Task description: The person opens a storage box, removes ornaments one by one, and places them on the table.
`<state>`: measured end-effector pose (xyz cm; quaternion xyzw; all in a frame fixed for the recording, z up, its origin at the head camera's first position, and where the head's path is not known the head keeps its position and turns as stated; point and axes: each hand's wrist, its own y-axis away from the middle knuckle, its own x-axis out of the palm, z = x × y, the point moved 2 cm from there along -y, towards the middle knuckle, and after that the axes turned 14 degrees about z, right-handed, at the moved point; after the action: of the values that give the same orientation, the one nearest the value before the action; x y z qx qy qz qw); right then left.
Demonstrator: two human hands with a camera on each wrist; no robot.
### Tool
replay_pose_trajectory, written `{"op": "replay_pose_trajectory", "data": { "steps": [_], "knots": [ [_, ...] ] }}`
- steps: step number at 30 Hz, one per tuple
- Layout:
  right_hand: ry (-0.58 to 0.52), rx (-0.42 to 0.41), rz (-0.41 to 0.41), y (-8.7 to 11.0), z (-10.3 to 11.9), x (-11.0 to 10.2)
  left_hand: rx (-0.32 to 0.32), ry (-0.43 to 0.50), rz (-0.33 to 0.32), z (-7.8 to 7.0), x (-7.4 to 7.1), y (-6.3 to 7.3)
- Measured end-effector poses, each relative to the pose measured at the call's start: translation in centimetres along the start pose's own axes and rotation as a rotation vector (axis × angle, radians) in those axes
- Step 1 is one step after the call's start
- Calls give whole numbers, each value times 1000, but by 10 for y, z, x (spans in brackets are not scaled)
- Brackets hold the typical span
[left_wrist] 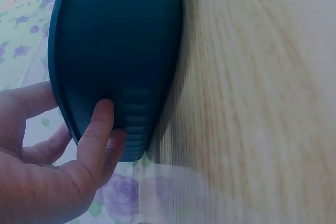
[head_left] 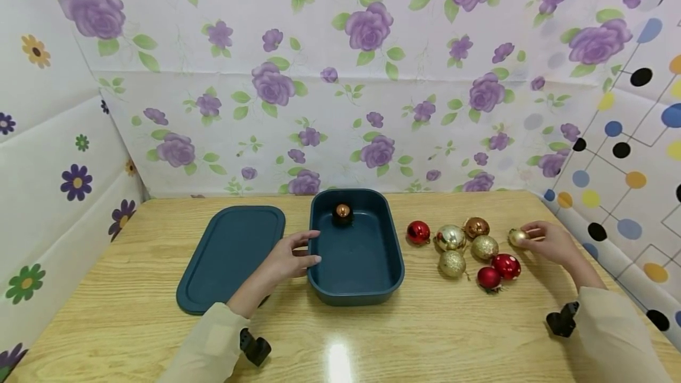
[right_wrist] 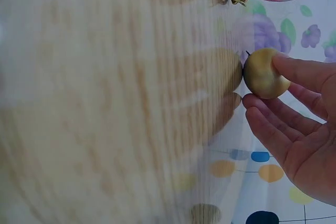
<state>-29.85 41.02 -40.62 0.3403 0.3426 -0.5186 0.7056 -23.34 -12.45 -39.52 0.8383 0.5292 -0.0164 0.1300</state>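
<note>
My left hand (head_left: 289, 257) grips the left rim of a dark teal rectangular box (head_left: 357, 295). In the left wrist view, two of its fingers (left_wrist: 93, 142) lie against the box's outer wall, while others reach over the rim. A shiny copper-brown Christmas ball (head_left: 343, 213) lies inside the box near its far left corner. On the right, my right hand (head_left: 550, 242) holds a small matte gold Christmas ball (right_wrist: 262, 74) between thumb and fingers, at the tabletop. That ball is right of a cluster of other Christmas balls.
The cluster has a shiny red ball (head_left: 418, 233), a pale gold ball (head_left: 450, 237), glittery gold balls (head_left: 485, 247), a brown ball (head_left: 477, 227), a white-spotted red ball (head_left: 506, 266) and a dark red ball (head_left: 489, 277). A flat teal lid (head_left: 234, 253) lies left of the box.
</note>
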Motion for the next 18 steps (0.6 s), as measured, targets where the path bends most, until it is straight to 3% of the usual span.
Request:
{"op": "replay_pose_trajectory", "data": {
  "steps": [11,18],
  "knots": [
    [-17,5,20,3,2,-2,2,0,-1,1,1,-1],
    [30,-50,-38,3,27,-12,4,-1,-1,0,0,-1]
  ]
}}
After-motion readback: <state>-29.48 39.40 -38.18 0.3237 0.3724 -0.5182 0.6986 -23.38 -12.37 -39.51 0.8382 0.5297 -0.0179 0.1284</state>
